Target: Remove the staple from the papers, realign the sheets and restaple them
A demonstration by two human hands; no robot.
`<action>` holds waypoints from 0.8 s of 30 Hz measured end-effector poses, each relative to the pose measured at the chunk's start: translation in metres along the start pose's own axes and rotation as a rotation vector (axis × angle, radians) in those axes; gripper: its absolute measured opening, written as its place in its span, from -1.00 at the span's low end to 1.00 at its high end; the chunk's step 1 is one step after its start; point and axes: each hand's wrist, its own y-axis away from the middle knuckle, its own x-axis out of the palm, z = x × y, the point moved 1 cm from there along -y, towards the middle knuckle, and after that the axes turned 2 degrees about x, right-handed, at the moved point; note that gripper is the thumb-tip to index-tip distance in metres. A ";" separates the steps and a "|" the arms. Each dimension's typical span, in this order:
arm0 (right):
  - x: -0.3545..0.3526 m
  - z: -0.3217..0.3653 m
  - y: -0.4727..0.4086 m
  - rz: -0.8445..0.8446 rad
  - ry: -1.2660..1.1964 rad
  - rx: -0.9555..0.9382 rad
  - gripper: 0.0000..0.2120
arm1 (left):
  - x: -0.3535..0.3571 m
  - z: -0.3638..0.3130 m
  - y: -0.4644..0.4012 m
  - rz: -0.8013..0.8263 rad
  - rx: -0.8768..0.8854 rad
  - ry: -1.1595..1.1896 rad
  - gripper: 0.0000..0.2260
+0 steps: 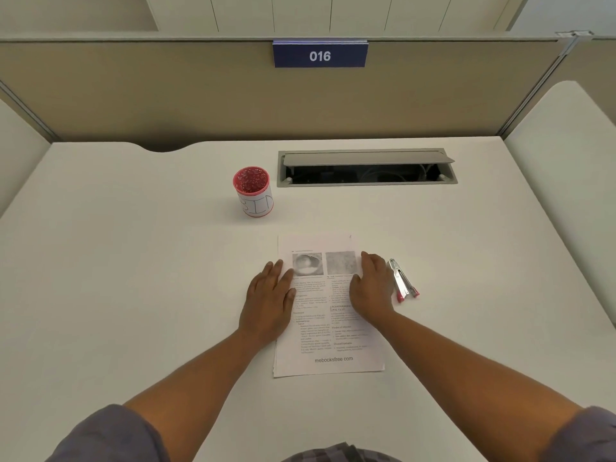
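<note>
A stack of printed papers [320, 331] lies flat on the white desk in front of me, its sheets slightly out of line at the bottom left corner. A small staple shows near the top right corner of the stack. My left hand [270, 298] rests flat on the left edge of the papers, fingers together. My right hand [371, 288] lies flat on the right edge. A metal stapler with pink ends [401, 280] lies on the desk just right of my right hand, touching nothing.
A red-rimmed cup [254, 191] with a white label stands behind the papers to the left. An open cable hatch [366, 168] is set into the desk at the back. Beige partition walls [166, 95] bound the desk [133, 261].
</note>
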 end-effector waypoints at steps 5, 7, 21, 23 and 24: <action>0.004 -0.006 0.009 0.149 0.173 -0.108 -0.46 | -0.001 -0.001 0.001 0.010 0.013 0.009 -0.54; 0.005 -0.007 0.010 0.150 0.182 -0.116 -0.47 | -0.001 -0.002 0.001 0.014 0.014 0.007 -0.54; 0.003 -0.007 0.013 0.168 0.188 -0.113 -0.47 | -0.003 0.000 0.001 0.053 0.012 0.011 -0.46; 0.001 -0.005 0.012 0.153 0.174 -0.122 -0.47 | -0.006 0.000 -0.001 0.046 0.019 0.031 -0.44; 0.000 -0.005 0.012 0.148 0.177 -0.135 -0.47 | -0.005 0.000 -0.001 0.059 0.031 0.024 -0.43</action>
